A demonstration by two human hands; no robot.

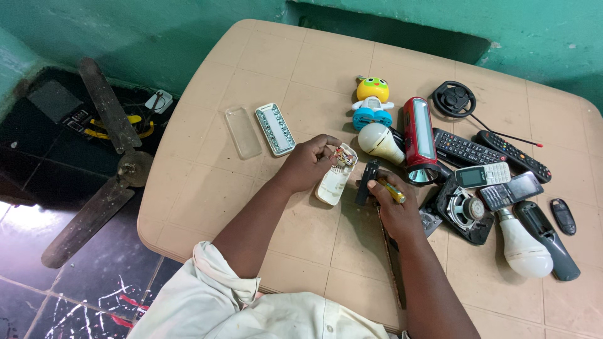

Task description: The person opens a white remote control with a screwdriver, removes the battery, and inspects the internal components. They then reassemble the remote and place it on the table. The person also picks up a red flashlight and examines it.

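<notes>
1. The left hand (pixel 308 164) was curled, its fingers grasping the opened white casing (pixel 335 177) on the surface (pixel 207 188).
2. Just right of the casing, a yellow-handled tool (pixel 393 190) was gripped by the right hand (pixel 397 210), wrist bent.

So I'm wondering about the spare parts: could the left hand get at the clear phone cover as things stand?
Probably yes. The clear phone cover lies flat on bare table just beyond the left hand, with nothing between them. But that hand is holding the opened white casing, so it would need to let go first.

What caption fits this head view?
Left hand steadies an opened white plastic casing; right hand holds a yellow-handled tool.
</notes>
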